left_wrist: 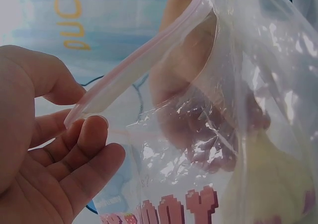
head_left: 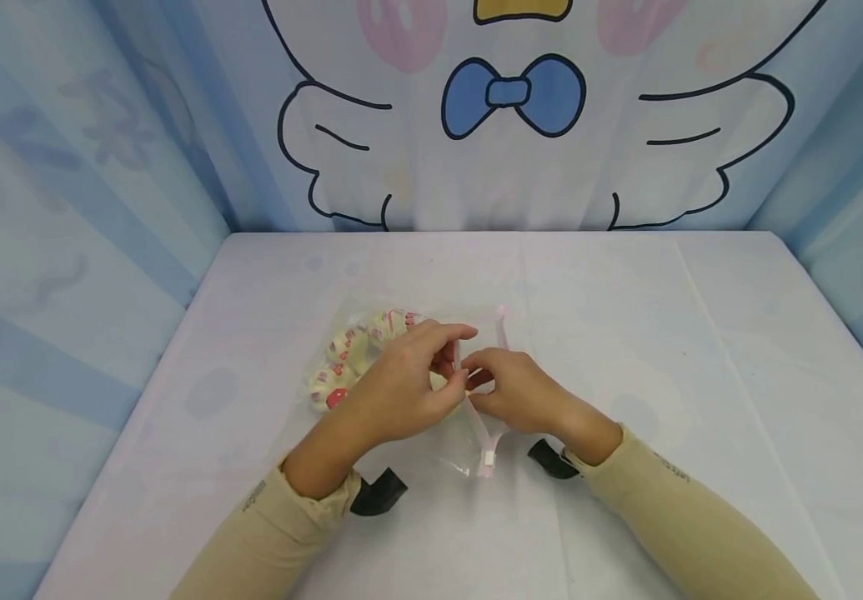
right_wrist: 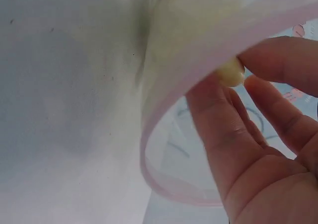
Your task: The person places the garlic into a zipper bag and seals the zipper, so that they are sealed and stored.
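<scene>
A clear zip bag (head_left: 431, 450) with a pink zip edge lies on the table. Inside are several pale yellow pieces (head_left: 350, 348) with red and purple marks; their kind is unclear. My left hand (head_left: 408, 383) pinches the pink edge of the bag between thumb and fingers, with the mouth partly spread. The right hand (head_left: 521, 392) is at that mouth. Its thumb and fingers close about a small, rounded pale yellow piece (right_wrist: 231, 74), partly hidden by the pink rim (right_wrist: 184, 87). Through the film in the left wrist view, a larger yellow piece (left_wrist: 271, 179) shows.
A white slider (head_left: 489, 458) sits at the near end of the zip. The bag rests on a white-covered table (head_left: 701, 467). Behind the table hangs a printed curtain (head_left: 514, 183), with blue curtains at both sides. Black wrist mounts (head_left: 380, 493) stick out by both sleeves.
</scene>
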The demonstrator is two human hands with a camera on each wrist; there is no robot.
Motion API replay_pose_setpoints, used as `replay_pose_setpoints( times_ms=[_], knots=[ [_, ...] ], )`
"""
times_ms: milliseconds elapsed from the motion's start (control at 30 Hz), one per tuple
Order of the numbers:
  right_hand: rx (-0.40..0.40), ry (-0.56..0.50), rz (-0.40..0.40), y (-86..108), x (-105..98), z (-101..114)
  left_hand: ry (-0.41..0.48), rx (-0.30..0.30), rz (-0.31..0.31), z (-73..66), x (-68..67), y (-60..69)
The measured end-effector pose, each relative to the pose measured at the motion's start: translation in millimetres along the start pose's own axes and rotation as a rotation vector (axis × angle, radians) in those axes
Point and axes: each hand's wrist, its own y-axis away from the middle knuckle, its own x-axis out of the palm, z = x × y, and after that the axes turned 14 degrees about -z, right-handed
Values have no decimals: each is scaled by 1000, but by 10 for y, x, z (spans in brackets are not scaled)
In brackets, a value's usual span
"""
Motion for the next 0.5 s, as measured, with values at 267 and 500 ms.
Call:
replay_pose_setpoints(
  times_ms=[267,500],
  knots=[
    [36,9,-82,-8,31,-34,-5,-2,-3,-4,-2,2],
    [-19,75,-174,-8,79,-27,1,0,1,-1,-7,7]
  ],
)
